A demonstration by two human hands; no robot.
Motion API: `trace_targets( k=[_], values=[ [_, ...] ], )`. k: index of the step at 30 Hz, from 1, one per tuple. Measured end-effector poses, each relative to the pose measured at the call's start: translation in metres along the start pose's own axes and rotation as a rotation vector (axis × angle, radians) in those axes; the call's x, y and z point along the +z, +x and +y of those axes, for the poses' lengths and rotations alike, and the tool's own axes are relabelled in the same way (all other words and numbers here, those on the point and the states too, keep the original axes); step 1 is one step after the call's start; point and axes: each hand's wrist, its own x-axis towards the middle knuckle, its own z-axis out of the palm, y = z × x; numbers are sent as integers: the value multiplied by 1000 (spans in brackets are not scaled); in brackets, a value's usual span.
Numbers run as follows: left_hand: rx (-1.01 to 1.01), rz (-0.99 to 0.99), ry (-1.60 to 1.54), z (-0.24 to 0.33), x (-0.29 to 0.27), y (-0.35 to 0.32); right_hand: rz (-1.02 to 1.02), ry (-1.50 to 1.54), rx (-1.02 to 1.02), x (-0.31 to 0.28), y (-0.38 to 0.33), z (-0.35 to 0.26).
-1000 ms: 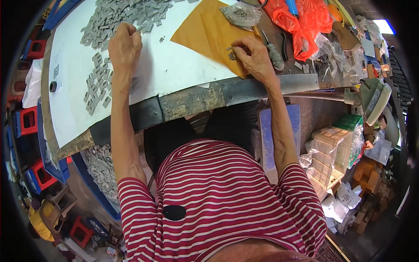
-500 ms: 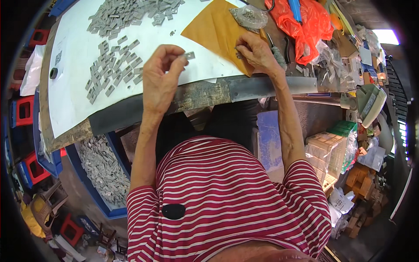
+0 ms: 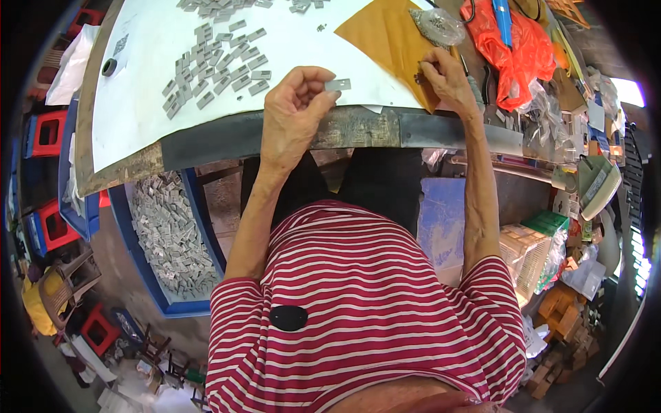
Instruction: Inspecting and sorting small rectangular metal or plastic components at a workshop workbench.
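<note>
My left hand point(image 3: 297, 117) is closed in a pinch on a small flat grey metal plate point(image 3: 338, 85) with a hole, held above the white sheet near the table's front edge. Over the brown paper point(image 3: 385, 41), my right hand point(image 3: 451, 82) has its fingers bent together, the tips beside a few tiny dark pieces. Whether it grips one of them cannot be made out. To the left, several like plates point(image 3: 220, 65) lie spread on the white sheet point(image 3: 138, 131). A clear bag of tiny metal parts point(image 3: 438, 26) rests on the paper's far end.
Red plastic bags point(image 3: 520, 65) and a blue-handled tool point(image 3: 502, 24) lie right of the paper. A black ring point(image 3: 109, 67) sits at the sheet's left. Below the table, a blue bin point(image 3: 162, 299) holds many metal plates. Crates point(image 3: 523, 251) stand at lower right.
The whole view has shifted and turned, so the table appears higher and farther right. My left hand still pinches the plate, now slightly nearer the table edge. My right hand stays over the paper.
</note>
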Motion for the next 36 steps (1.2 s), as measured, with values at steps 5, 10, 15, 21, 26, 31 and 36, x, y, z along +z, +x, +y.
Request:
trace_targets(
  k=[5, 10, 15, 21, 26, 31, 36],
  values=[
    [-16, 62, 55, -2, -2, -3, 41, 171, 164, 7, -12, -50],
    [-54, 87, -58, -7, 0, -4, -47, 650, 251, 49, -18, -101],
    [-79, 71, -63, -4, -7, -9, -106, 837, 309, 70, -14, -119],
    [-85, 65, -68, -8, -7, -7, -212, 907, 337, 74, -12, -124],
    [-104, 37, 3, -8, -6, -7, -234, 883, 365, 74, -13, -117],
    [-63, 8, 155, -12, -4, -8, -268, 849, 391, 72, -16, -110],
    [-73, 9, 165, -13, -3, -9, -302, 816, 420, 71, -15, -110]
  ],
)
